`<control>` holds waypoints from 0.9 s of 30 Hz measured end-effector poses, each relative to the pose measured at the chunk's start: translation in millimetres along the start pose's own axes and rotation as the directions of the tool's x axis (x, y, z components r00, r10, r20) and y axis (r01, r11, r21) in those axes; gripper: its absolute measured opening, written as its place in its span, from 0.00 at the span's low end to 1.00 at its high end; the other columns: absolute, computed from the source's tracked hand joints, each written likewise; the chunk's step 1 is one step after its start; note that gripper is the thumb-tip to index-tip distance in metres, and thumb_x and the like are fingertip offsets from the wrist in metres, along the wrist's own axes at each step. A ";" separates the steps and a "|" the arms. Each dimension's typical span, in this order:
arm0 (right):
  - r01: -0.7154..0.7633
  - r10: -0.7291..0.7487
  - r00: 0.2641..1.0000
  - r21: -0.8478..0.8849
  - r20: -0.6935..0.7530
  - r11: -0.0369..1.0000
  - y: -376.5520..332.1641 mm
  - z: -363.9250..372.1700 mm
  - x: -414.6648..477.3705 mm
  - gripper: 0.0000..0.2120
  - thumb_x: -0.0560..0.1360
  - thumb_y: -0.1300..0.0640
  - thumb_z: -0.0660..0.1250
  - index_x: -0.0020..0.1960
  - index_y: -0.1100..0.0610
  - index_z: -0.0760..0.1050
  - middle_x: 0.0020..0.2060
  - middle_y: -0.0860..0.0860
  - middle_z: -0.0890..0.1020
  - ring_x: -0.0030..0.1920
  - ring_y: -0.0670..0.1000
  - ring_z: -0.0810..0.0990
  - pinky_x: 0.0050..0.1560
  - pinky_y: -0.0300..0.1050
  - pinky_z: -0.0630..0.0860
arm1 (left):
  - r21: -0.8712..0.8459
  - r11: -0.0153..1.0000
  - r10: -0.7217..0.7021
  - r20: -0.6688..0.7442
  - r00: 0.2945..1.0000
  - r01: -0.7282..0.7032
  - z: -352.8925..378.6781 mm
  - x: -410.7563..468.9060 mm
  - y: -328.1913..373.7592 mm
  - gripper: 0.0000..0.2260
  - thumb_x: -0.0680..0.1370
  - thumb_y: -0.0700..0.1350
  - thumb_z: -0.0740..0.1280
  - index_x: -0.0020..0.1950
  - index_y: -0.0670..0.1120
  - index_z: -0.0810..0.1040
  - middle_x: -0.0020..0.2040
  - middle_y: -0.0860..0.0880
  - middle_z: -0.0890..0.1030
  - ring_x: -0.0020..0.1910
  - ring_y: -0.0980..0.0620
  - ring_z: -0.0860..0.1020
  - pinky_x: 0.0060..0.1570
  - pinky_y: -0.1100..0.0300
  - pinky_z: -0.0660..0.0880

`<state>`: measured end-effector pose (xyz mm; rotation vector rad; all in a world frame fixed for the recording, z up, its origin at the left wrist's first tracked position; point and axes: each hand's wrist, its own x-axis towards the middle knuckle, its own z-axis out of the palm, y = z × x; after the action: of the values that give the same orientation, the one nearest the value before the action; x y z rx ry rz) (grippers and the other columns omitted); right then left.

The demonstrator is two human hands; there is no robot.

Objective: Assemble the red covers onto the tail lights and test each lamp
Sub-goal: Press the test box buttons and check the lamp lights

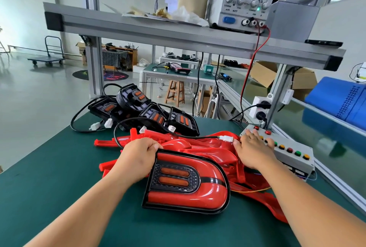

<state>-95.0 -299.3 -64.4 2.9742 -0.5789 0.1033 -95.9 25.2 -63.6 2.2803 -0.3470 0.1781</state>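
Hidden parts first: the glossy red-covered tail light with a black rim and two amber strips (pixel 188 185) lies on the loose heap of bare red plastic covers (pixel 200 144), so we see only the edges of the heap behind it and to its right. Left of the lamp, our left hand (pixel 138 159) grips its upper left corner. The fingers curl over the black rim with their tips out of sight behind it, and the wrist is bent down onto the dark green table mat (pixel 59 167). Right of the lamp and further back, our right hand (pixel 252 149) lies palm down with its fingers stretched flat onto the grey metal button box (pixel 291 155). It holds nothing and covers some buttons, and we cannot tell which one it touches. The small white plug on a black cable (pixel 225 138) sits just beside that thumb, behind the lamp. Whether it is mated is unclear. Behind the lamp, past the heap, sits a cluster of black uncovered tail lights (pixel 150 112), overlapping and hard to count. Above and behind the lamp, on the shelf, is the pale bench power supply (pixel 243 7), its top cut off. It reads 0.000 and 12.00.
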 end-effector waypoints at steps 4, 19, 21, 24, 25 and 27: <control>-0.003 0.003 1.000 -0.012 0.006 1.000 -1.0 -1.0 0.8 0.29 0.83 0.42 0.40 0.79 0.56 0.55 0.80 0.51 0.51 0.79 0.51 0.43 0.74 0.60 0.45 | 0.030 1.000 -0.007 0.000 1.000 0.007 0.8 3.1 -0.5 0.11 0.83 0.46 0.58 0.49 0.55 0.79 0.42 0.53 0.82 0.44 0.48 0.81 0.35 0.69 0.69; -0.052 0.051 0.999 -0.034 -0.005 0.998 -4.4 2.8 0.4 0.29 0.82 0.41 0.40 0.77 0.54 0.59 0.79 0.50 0.55 0.78 0.57 0.48 0.74 0.61 0.49 | 0.026 1.000 -0.007 -0.085 0.996 0.009 0.6 7.2 -4.3 0.11 0.82 0.44 0.58 0.49 0.52 0.80 0.33 0.55 0.78 0.24 0.61 0.72 0.28 0.72 0.68; -0.062 0.062 0.998 -0.033 0.008 0.998 -4.3 2.8 -0.4 0.29 0.82 0.41 0.40 0.76 0.53 0.60 0.78 0.49 0.56 0.77 0.60 0.50 0.73 0.62 0.51 | 0.030 0.999 -0.010 -0.085 0.996 0.013 0.5 7.1 -4.1 0.11 0.82 0.44 0.58 0.50 0.52 0.80 0.33 0.55 0.78 0.23 0.60 0.72 0.26 0.71 0.67; -0.066 0.066 0.997 -0.029 0.025 0.997 -3.0 2.6 -0.8 0.29 0.82 0.40 0.39 0.77 0.52 0.57 0.79 0.47 0.51 0.78 0.61 0.48 0.72 0.63 0.50 | 0.043 0.999 -0.014 -0.079 0.997 0.017 -0.3 7.4 -3.8 0.11 0.83 0.44 0.58 0.50 0.53 0.80 0.37 0.55 0.80 0.26 0.58 0.72 0.26 0.71 0.68; -0.066 0.067 0.997 -0.031 0.028 0.997 -2.9 2.0 -0.8 0.29 0.82 0.40 0.39 0.77 0.52 0.57 0.80 0.47 0.51 0.78 0.61 0.48 0.72 0.64 0.50 | 0.044 0.999 -0.015 -0.076 0.997 0.018 -0.7 7.3 -3.5 0.11 0.83 0.44 0.58 0.50 0.53 0.80 0.37 0.55 0.80 0.26 0.58 0.72 0.26 0.71 0.68; -0.067 0.068 0.997 -0.037 0.032 0.997 -3.0 1.2 -1.1 0.30 0.82 0.40 0.39 0.77 0.52 0.57 0.79 0.47 0.51 0.77 0.60 0.49 0.71 0.64 0.51 | 0.042 0.999 -0.011 -0.073 0.997 0.014 -1.0 6.7 -3.1 0.11 0.83 0.44 0.58 0.49 0.53 0.80 0.39 0.54 0.81 0.29 0.56 0.74 0.26 0.71 0.68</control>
<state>-94.8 -296.2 -65.9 2.9277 -0.6784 0.0486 -88.6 26.6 -63.5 2.3105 -0.2937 0.2644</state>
